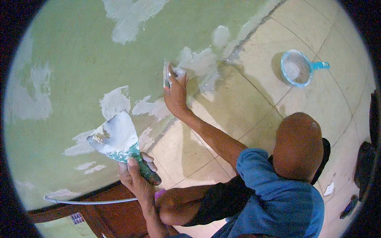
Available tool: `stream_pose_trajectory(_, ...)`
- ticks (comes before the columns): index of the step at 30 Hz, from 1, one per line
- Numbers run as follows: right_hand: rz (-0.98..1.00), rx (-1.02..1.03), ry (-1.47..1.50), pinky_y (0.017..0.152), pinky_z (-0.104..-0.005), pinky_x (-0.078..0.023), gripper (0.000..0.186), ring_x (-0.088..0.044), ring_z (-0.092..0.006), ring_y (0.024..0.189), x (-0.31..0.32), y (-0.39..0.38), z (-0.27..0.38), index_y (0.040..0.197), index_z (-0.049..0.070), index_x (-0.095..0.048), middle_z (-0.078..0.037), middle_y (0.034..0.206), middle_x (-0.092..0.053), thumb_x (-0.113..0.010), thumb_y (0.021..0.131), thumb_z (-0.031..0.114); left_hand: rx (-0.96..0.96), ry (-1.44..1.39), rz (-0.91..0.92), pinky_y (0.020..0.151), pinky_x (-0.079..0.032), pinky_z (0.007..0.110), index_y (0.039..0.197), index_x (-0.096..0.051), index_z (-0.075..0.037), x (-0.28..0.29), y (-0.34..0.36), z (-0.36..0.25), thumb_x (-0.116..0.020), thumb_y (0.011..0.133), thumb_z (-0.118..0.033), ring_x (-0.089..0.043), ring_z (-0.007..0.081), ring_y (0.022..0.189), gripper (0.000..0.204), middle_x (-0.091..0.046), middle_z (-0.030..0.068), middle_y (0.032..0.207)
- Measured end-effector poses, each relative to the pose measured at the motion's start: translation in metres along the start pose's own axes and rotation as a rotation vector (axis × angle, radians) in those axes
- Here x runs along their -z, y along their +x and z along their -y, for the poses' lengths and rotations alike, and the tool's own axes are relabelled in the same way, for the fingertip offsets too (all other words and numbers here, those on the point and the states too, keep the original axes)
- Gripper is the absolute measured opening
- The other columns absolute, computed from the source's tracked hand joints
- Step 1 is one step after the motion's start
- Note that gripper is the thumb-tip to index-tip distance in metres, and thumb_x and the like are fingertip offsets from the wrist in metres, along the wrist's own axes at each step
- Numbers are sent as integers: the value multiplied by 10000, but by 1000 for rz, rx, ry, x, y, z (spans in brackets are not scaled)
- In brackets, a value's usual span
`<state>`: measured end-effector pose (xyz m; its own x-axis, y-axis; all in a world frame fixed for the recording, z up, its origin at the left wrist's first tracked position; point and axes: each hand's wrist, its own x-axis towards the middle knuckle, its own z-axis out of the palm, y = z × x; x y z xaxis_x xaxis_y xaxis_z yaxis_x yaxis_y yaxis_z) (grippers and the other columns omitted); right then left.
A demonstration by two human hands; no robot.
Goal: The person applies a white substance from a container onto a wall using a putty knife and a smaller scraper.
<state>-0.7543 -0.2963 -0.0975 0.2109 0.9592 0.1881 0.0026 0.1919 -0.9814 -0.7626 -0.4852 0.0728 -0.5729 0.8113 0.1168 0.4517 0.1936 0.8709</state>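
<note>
My left hand (137,178) grips the green handle of a wide putty knife (121,137). A smooth layer of white putty covers its blade, with a rough yellowish lump near one corner. Higher up, my right hand (177,93) is closed around a thin scraper (166,75), seen nearly edge-on at the wall. White putty is smeared on the right fingers. Beside that hand, a pale putty patch (196,61) marks the green wall (79,47) close to the floor line. Whether the scraper's edge touches the wall, I cannot tell.
On the tiled floor (254,119), right of my hands, stands a blue-rimmed dipper (310,68) with whitish putty inside. My knees (297,146) are bent. A white cable (95,202) crosses brown wood (115,210) at lower left. Dark objects (363,166) lie at far right.
</note>
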Motion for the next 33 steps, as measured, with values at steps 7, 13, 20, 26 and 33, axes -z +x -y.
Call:
stream_pose_trajectory(7, -452, -87, -201, 989, -468, -303, 625, -418, -387, 1083, 0, 56, -34, 1405, 35, -337, -279, 1194, -439, -475, 802, -57, -88, -14, 36, 364, -379, 217, 933, -517, -21, -5, 3, 2, -461, 965, -294, -536, 120, 478, 280, -595, 98, 686)
stream_pose_trajectory(13, -134, -80, 22, 967, -440, -358, 641, -424, -393, 1089, 10, 22, 0, 1356, 49, -417, -230, 1204, -429, -551, 746, -96, -23, -11, -16, 396, -399, 227, 944, -508, -13, -13, 6, -2, -450, 971, -287, -537, 126, 490, 281, -597, 99, 693)
stream_pose_trajectory(20, -414, -25, -133, 1001, -427, -319, 792, -393, -387, 1150, -20, 49, 10, 1453, 53, -226, -273, 1271, -373, -565, 756, -104, -79, -9, 41, 395, -399, 227, 946, -510, -9, -14, 7, -1, -452, 972, -265, -530, 124, 489, 264, -594, 100, 691)
stream_pose_trajectory(26, -132, -134, 89, 923, -434, -367, 659, -420, -353, 1056, 9, 20, -6, 1402, 36, -339, -232, 1182, -423, -536, 783, -73, -59, 8, 70, 400, -396, 227, 944, -513, -8, -22, 7, -13, -456, 972, -261, -536, 127, 501, 261, -598, 104, 709)
stream_pose_trajectory(33, -212, -531, 680, 955, -416, -352, 583, -440, -356, 1062, 6, 44, 45, 1370, -14, -356, -232, 1177, -420, -523, 811, -27, -69, 26, 77, 415, -398, 231, 953, -510, -11, -20, 7, -12, -454, 974, -258, -533, 128, 503, 254, -601, 107, 723)
